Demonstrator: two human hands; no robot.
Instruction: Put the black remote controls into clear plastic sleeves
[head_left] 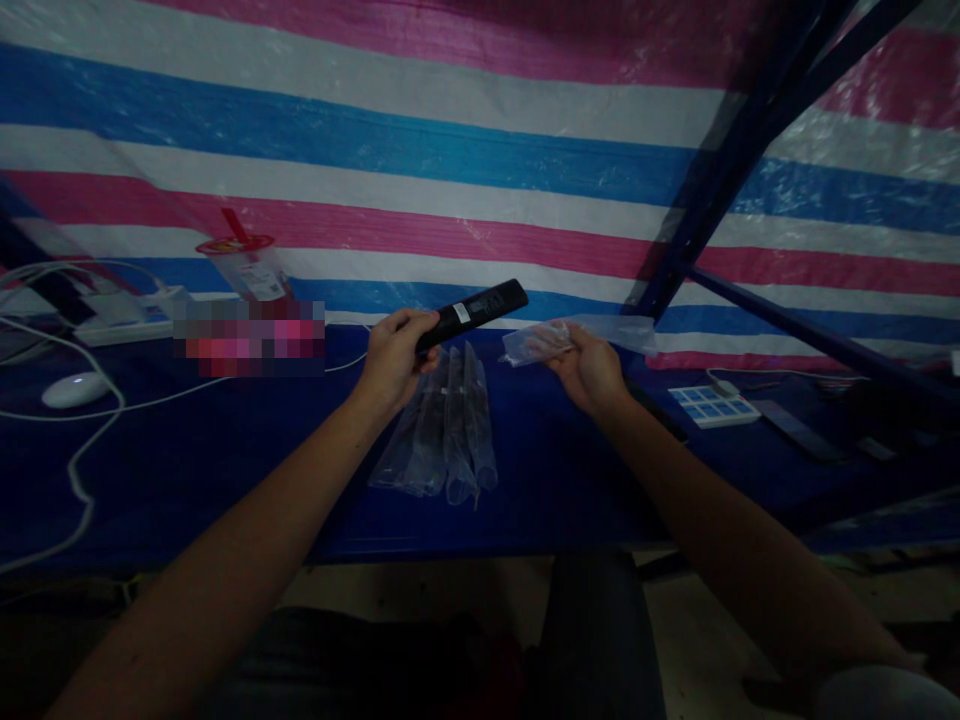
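Observation:
My left hand point(396, 362) is closed around one end of a black remote control point(480, 310), which points up and to the right with a small white label showing. In my right hand point(589, 370) is a clear plastic sleeve point(619, 332), pinched near its middle and sticking out on both sides of the fingers. Below and between the hands, several clear sleeves with dark long items inside point(442, 430) lie side by side on the blue table point(555, 490). Another dark long object point(656, 408) lies partly hidden behind my right forearm.
At left are a cup with a red straw point(251, 268), a white power strip point(127, 325), a white mouse point(76, 390) and loose white cables. To the right lie a blue-and-white box point(712, 407) and a phone-like slab point(799, 430). A blue metal frame point(712, 200) stands before striped sheeting.

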